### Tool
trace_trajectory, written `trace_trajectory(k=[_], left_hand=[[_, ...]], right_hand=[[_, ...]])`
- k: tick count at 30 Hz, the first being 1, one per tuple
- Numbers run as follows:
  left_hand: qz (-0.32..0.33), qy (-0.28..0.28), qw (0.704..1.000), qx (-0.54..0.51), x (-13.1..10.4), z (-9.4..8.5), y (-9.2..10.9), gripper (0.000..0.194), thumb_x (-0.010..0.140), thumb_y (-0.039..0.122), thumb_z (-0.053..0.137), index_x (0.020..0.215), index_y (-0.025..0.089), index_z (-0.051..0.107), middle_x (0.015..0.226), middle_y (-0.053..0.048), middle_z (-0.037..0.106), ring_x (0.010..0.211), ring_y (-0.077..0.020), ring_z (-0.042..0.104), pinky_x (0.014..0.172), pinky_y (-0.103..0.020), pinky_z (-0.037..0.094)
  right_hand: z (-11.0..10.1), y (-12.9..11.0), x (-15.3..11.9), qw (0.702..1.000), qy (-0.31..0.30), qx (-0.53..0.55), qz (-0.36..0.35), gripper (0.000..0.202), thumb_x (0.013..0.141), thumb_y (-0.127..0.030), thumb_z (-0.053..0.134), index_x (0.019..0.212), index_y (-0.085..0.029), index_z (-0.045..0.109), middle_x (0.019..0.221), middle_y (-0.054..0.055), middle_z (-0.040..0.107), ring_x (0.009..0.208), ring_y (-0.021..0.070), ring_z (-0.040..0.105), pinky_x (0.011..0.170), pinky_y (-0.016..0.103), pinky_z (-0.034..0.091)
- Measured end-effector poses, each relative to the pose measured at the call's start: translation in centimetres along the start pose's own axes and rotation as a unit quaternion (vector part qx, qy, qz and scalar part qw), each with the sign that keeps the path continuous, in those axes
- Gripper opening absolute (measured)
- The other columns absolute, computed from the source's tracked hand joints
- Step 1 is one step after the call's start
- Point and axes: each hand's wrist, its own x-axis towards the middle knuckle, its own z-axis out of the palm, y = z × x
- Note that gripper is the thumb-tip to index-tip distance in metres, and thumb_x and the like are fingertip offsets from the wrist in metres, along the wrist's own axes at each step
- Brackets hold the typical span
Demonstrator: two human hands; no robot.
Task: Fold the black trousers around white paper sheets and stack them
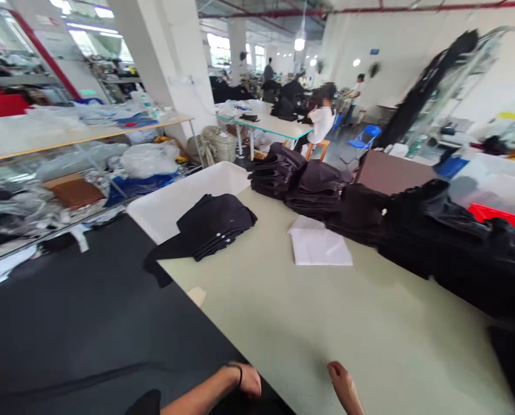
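Near the bottom of the head view, my left hand (250, 380), with a black band at the wrist, is closed beside the pale green table's (318, 311) left edge; whatever its fingers hold is hidden. My right hand (340, 377) is curled above the tabletop, and its fingertips are too small to make out. A stack of folded black garments (218, 225) lies at the table's far left corner, part of it hanging over the edge. Folded white cloth (320, 245) lies mid-table, beside a long row of black garment piles (361, 213).
Dark fabric (88, 311) spreads left of the table. A white bin (188, 196) stands behind the black stack. Shelves with plastic bags (149, 161) are at the left. Farther back, a person (322, 121) sits at another table (261, 115), near a blue chair (365, 137).
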Motion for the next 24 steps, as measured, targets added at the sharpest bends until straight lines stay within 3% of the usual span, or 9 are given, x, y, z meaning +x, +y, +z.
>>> trace_trajectory(k=[2, 3, 5, 7, 9, 11, 14, 18, 24], left_hand=[[-0.076, 0.103, 0.991, -0.037, -4.5, -3.2, -0.8, 0.022, 0.091, 0.037, 0.053, 0.079, 0.029, 0.069, 0.071, 0.001, 0.067, 0.068, -0.0229, 0.072, 0.06, -0.035, 0.057], [-0.128, 0.172, 0.975, -0.055, -6.9, -5.8, -0.8, 0.021, 0.088, 0.034, 0.052, 0.079, 0.028, 0.07, 0.075, 0.001, 0.071, 0.074, -0.0238, 0.074, 0.069, -0.037, 0.059], [-0.22, 0.41, 0.885, -0.022, -11.6, -12.1, -0.1, 0.021, 0.084, 0.029, 0.052, 0.088, 0.024, 0.071, 0.09, -0.004, 0.075, 0.09, -0.0232, 0.074, 0.088, -0.037, 0.058], [-0.276, 0.583, 0.761, 0.065, -15.2, -18.7, 0.7, 0.032, 0.086, 0.026, 0.05, 0.11, 0.019, 0.07, 0.115, -0.011, 0.073, 0.11, -0.0235, 0.069, 0.101, -0.036, 0.052], [-0.34, 0.667, 0.646, 0.147, -17.4, -24.3, 0.8, 0.046, 0.087, 0.025, 0.054, 0.132, 0.014, 0.061, 0.137, -0.018, 0.063, 0.128, -0.0278, 0.06, 0.109, -0.039, 0.047], [-0.406, 0.683, 0.578, 0.184, -18.5, -27.9, -0.1, 0.062, 0.088, 0.027, 0.059, 0.147, 0.01, 0.049, 0.149, -0.023, 0.052, 0.137, -0.0341, 0.051, 0.111, -0.044, 0.045], [-0.474, 0.653, 0.563, 0.176, -19.4, -30.0, -2.7, 0.067, 0.092, 0.031, 0.061, 0.152, 0.008, 0.045, 0.149, -0.026, 0.051, 0.133, -0.0376, 0.054, 0.106, -0.044, 0.047], [-0.462, 0.635, 0.581, 0.217, -21.3, -30.1, -5.8, 0.047, 0.1, 0.032, 0.048, 0.142, 0.016, 0.06, 0.139, -0.018, 0.062, 0.123, -0.0322, 0.063, 0.1, -0.039, 0.049], [-0.461, 0.589, 0.62, 0.237, -24.2, -32.1, -5.5, 0.04, 0.095, 0.021, 0.052, 0.132, 0.02, 0.068, 0.126, -0.013, 0.073, 0.115, -0.0284, 0.067, 0.096, -0.035, 0.049]], right_hand=[[1.6, -1.6, 1.1, 0.999, -0.032, -0.032, -0.004, 0.022, 0.072, -0.042, 0.048, 0.064, -0.025, 0.058, 0.063, 0.002, 0.064, 0.071, 0.0226, 0.067, 0.071, 0.029, 0.051], [2.2, -2.0, 1.6, 0.998, -0.038, -0.049, -0.005, 0.02, 0.072, -0.04, 0.049, 0.061, -0.025, 0.056, 0.063, 0.002, 0.063, 0.072, 0.0226, 0.067, 0.071, 0.029, 0.051], [3.1, -2.5, 2.2, 0.996, -0.036, -0.08, -0.001, 0.018, 0.072, -0.037, 0.049, 0.059, -0.025, 0.052, 0.065, 0.003, 0.062, 0.073, 0.0224, 0.066, 0.071, 0.03, 0.05], [3.4, -2.5, 2.5, 0.994, -0.042, -0.099, 0.019, 0.017, 0.072, -0.034, 0.051, 0.059, -0.024, 0.051, 0.064, 0.003, 0.06, 0.072, 0.0216, 0.064, 0.07, 0.03, 0.049], [3.4, -2.3, 2.6, 0.994, -0.057, -0.087, 0.04, 0.017, 0.074, -0.033, 0.052, 0.061, -0.023, 0.05, 0.063, 0.002, 0.058, 0.067, 0.0203, 0.061, 0.066, 0.029, 0.047], [3.3, -2.4, 2.6, 0.994, -0.066, -0.06, 0.056, 0.016, 0.076, -0.032, 0.053, 0.063, -0.023, 0.049, 0.063, 0.001, 0.056, 0.061, 0.0183, 0.057, 0.061, 0.029, 0.044], [3.1, -2.8, 2.5, 0.991, -0.079, -0.046, 0.095, 0.018, 0.078, -0.029, 0.054, 0.063, -0.022, 0.048, 0.06, -0.001, 0.052, 0.055, 0.0159, 0.051, 0.056, 0.027, 0.039], [3.3, -3.5, 2.5, 0.991, -0.058, -0.068, 0.104, 0.022, 0.079, -0.025, 0.052, 0.058, -0.022, 0.047, 0.059, -0.002, 0.05, 0.06, 0.0156, 0.053, 0.059, 0.025, 0.04], [3.5, -3.2, 2.4, 0.99, -0.051, -0.099, 0.091, 0.025, 0.085, -0.024, 0.05, 0.06, -0.022, 0.05, 0.061, -0.001, 0.055, 0.065, 0.0165, 0.057, 0.065, 0.026, 0.041]])
